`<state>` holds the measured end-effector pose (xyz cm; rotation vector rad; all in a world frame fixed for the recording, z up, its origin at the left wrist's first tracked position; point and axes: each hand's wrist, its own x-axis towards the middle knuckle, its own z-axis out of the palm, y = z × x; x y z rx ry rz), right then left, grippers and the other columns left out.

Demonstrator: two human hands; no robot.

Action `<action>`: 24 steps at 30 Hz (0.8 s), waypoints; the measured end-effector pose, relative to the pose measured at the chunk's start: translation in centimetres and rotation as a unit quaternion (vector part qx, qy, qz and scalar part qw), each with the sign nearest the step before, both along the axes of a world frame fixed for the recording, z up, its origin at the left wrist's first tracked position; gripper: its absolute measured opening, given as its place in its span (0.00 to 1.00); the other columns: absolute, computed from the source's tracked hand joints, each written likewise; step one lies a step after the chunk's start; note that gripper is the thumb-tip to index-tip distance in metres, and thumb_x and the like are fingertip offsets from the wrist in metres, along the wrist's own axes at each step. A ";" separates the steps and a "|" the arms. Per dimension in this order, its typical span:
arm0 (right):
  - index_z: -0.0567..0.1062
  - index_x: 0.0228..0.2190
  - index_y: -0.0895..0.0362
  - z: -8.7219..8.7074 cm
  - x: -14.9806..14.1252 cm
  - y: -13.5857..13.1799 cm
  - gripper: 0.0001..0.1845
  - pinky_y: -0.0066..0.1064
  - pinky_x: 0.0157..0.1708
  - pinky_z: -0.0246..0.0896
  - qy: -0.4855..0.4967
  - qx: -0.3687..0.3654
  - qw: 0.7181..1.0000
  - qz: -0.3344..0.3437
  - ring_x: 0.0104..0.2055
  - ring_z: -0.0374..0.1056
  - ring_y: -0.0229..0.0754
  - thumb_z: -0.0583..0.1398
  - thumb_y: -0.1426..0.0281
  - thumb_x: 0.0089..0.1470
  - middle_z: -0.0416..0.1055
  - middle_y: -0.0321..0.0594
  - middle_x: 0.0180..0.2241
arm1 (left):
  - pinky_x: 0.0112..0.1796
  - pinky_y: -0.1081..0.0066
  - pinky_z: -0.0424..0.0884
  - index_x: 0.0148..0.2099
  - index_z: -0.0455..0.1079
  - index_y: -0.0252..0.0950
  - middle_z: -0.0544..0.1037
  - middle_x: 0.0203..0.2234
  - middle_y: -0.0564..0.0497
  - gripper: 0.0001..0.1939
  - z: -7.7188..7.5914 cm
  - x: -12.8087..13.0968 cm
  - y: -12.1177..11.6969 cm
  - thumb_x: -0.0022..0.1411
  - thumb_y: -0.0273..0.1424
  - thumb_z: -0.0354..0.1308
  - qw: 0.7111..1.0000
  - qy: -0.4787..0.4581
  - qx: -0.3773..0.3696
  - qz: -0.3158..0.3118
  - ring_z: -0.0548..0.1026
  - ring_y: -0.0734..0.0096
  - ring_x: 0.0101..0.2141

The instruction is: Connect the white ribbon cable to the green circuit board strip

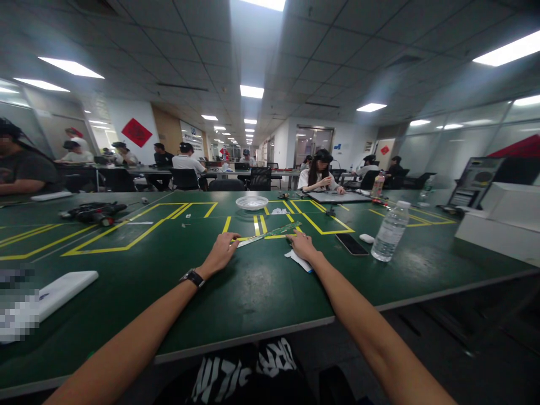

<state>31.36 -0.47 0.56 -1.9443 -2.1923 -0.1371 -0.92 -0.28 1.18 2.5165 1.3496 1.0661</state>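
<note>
Pinches the left end of a thin strip (270,234) between thumb and fingertips of the left hand (223,249), on the near side of the white dish (252,203). Rests the right hand (302,246) nearer and to the right of the dish, fingertips just beside the strip's right part; cannot tell whether closed on anything. Leaves a scrap of white paper (297,260) partly covered below that palm. Shows a dark phone (351,244) and water bottle (388,235) farther right of the dish.
</note>
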 end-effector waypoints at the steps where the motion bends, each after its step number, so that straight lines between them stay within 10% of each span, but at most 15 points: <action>1: 0.61 0.59 0.48 -0.1 0.0 0.0 0.27 0.48 0.55 0.45 0.001 -0.002 1.000 -0.002 0.62 0.48 0.54 0.51 0.71 0.60 0.50 0.49 0.63 | 0.51 0.60 0.62 0.49 0.68 0.35 0.72 0.44 0.44 0.20 0.0 0.0 0.0 0.67 0.39 0.41 1.000 0.008 -0.003 0.001 0.67 0.59 0.46; 12: 0.63 0.58 0.52 -0.1 0.0 0.2 0.25 0.44 0.53 0.50 0.019 -0.011 1.000 -0.016 0.58 0.54 0.51 0.52 0.68 0.60 0.60 0.49 0.56 | 0.53 0.51 0.58 0.58 0.64 0.44 0.60 0.63 0.46 0.21 -2.0 0.7 -0.2 0.66 0.42 0.42 0.991 0.116 -0.071 -0.019 0.58 0.54 0.60; 24: 0.64 0.57 0.53 0.3 -0.2 0.1 0.24 0.42 0.52 0.52 0.026 -0.025 0.999 -0.027 0.58 0.55 0.52 0.52 0.68 0.59 0.61 0.51 0.56 | 0.53 0.48 0.56 0.56 0.66 0.45 0.63 0.61 0.45 0.22 -1.9 0.7 0.5 0.66 0.44 0.43 0.988 0.130 -0.079 0.004 0.58 0.49 0.60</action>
